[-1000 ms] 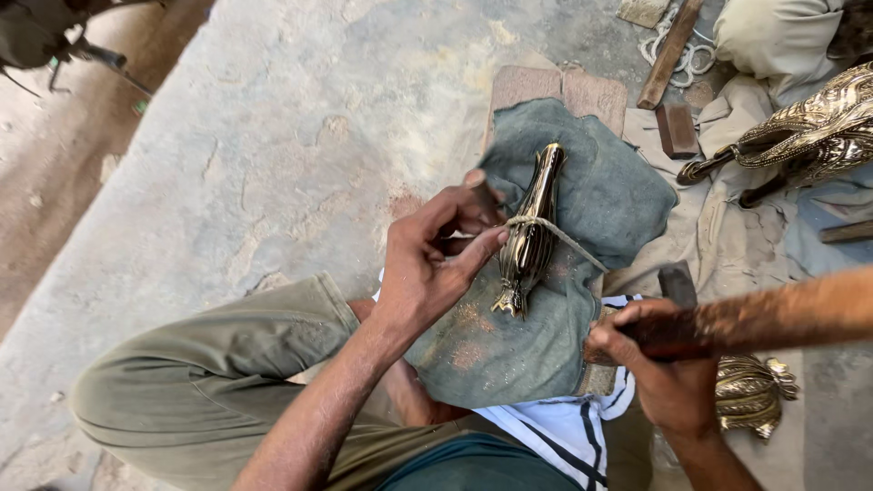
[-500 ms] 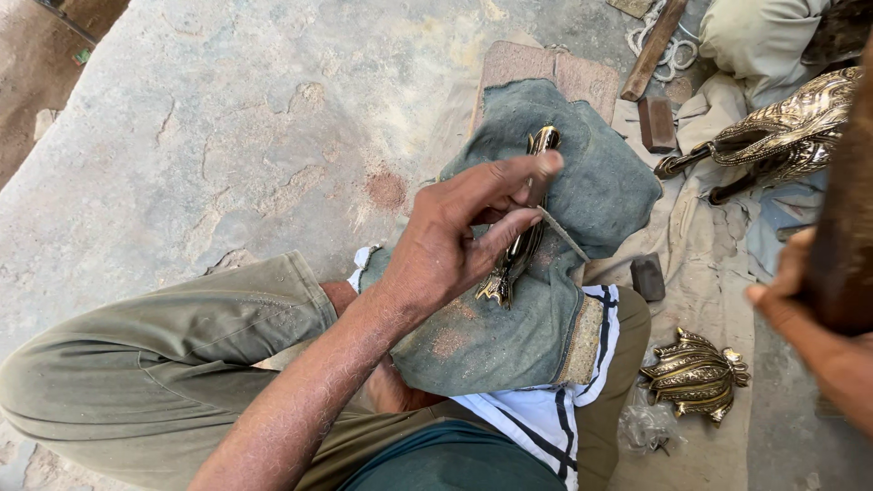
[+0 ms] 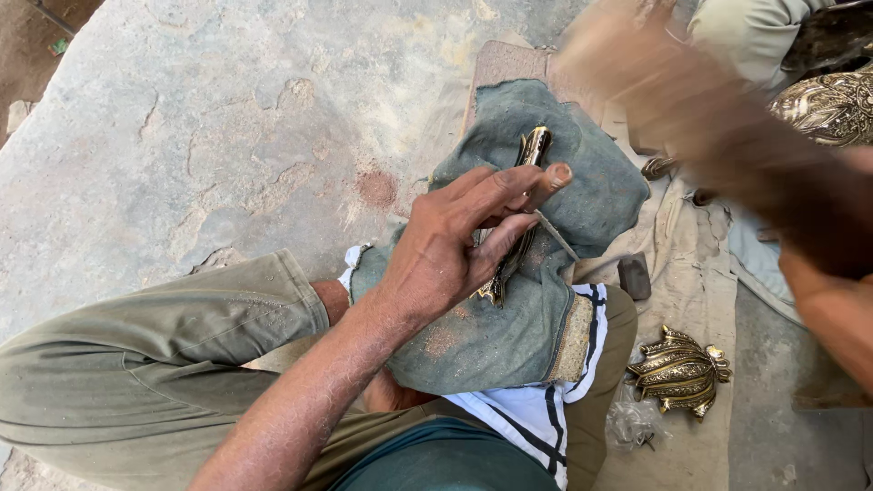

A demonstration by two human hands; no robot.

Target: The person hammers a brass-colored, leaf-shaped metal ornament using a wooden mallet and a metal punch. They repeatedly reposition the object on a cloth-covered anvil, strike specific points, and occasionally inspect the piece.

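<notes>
Fingers (image 3: 509,195) of the left hand (image 3: 446,255) press flat on the brass piece (image 3: 532,150) over the green cloth (image 3: 509,336); the blurred right hand's (image 3: 818,291) grip can't be told, so pin it firmly.

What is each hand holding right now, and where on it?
The left hand pins the brass piece to the cloth, fingers over its middle. The right hand is blurred; its hold cannot be told.
</notes>
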